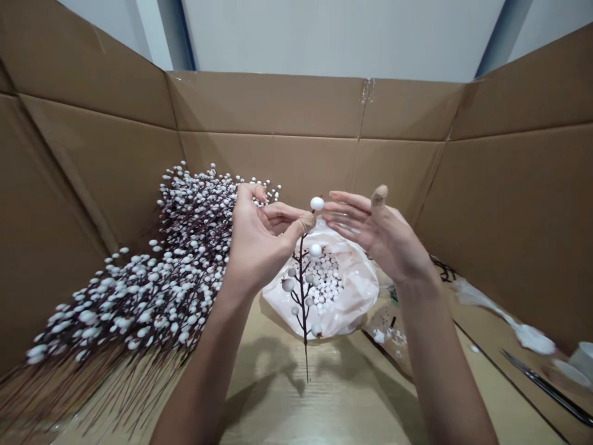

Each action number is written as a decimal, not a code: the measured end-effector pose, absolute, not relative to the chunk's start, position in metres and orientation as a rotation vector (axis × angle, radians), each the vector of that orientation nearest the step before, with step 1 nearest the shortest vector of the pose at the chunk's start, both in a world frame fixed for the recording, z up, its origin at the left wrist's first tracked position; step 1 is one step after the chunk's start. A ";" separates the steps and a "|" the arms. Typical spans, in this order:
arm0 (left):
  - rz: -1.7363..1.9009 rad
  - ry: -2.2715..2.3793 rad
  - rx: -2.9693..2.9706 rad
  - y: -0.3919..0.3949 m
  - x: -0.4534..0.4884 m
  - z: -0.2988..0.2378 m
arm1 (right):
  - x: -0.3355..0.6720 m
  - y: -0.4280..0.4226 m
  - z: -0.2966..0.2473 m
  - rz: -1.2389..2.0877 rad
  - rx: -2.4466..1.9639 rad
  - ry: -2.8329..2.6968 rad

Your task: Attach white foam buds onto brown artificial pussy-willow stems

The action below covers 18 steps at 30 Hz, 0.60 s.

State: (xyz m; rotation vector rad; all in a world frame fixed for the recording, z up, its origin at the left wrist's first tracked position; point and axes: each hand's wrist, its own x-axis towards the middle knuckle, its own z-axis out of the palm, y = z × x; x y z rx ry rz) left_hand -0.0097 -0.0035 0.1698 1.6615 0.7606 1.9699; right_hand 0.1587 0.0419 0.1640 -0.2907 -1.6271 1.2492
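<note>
Cardboard walls (278, 111) are set around the worktop (343, 402); heaped berry stems (152, 296) are laid left of the pale bag (364, 272); above it, the right hand (386, 232) is held with fingers spread; before it, a berried twig (302, 281) is pinched upright by the left hand's (257, 241) fingers.

Left fingers (283, 211) pinched — right fingers (354, 201) outstretched.

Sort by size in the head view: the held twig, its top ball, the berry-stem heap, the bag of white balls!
1. Berry-stem heap
2. Bag of white balls
3. Held twig: taller than the bag, but so thin it covers less
4. Top ball
</note>
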 end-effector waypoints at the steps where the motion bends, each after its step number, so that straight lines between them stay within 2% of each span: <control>1: 1.982 0.760 1.654 -0.003 -0.013 0.171 | 0.164 0.043 0.162 1.265 -0.344 -1.698; 8: 2.078 0.760 1.551 0.004 -0.030 0.172 | 0.146 0.028 0.103 1.391 -0.882 -2.366; 13: 2.114 0.784 1.485 0.011 -0.042 0.172 | 0.098 0.005 0.059 1.429 -0.875 -2.044; 18: 2.087 0.805 1.416 0.017 -0.057 0.169 | 0.076 -0.003 0.057 1.422 -0.820 -1.929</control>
